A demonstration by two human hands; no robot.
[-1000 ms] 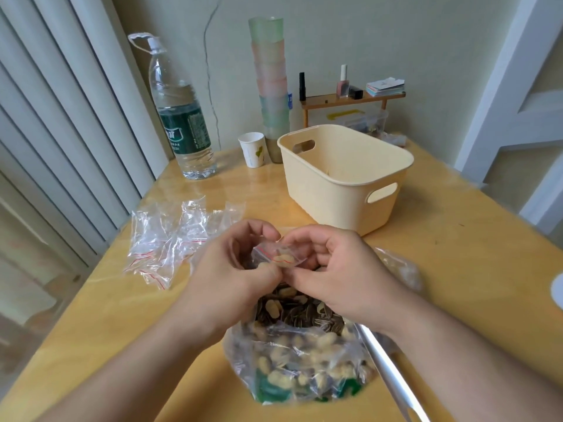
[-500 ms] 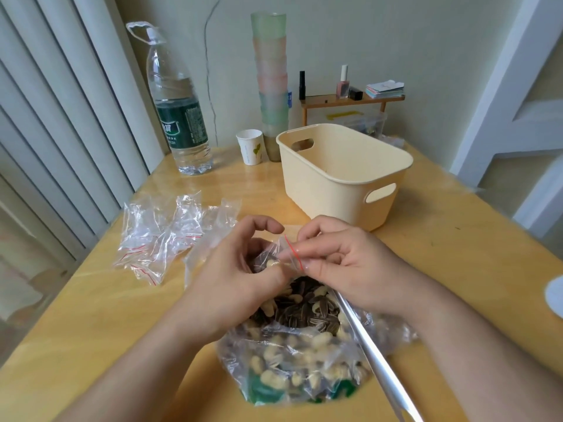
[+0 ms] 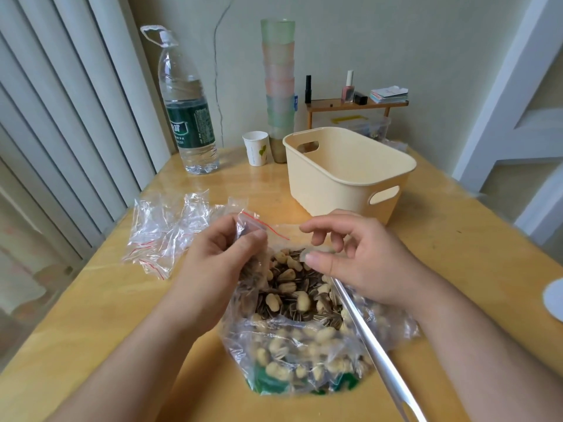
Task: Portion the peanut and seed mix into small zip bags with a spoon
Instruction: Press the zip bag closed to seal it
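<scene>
A large clear bag of peanut and sunflower seed mix [image 3: 292,303] lies open on the wooden table [image 3: 91,315] in front of me. My left hand [image 3: 213,269] grips a small zip bag [image 3: 248,222] with a red strip; seeds show inside it, and it hangs over the large bag's left rim. My right hand [image 3: 359,263] hovers just right of it with loosely curled fingers, its thumb near the large bag's rim, holding nothing. A metal spoon's handle [image 3: 374,345] sticks out of the mix toward the lower right; its bowl is hidden.
A pile of empty small zip bags [image 3: 164,226] lies to the left. A cream plastic basket [image 3: 344,178] stands behind the hands. Farther back are a water bottle [image 3: 189,117], a paper cup [image 3: 256,147], stacked tumblers [image 3: 278,86] and a small wooden shelf [image 3: 356,103].
Both hands were pinching the small bag's top together. Now my right hand has let go and moved right, while my left hand holds the bag alone, slightly to the left.
</scene>
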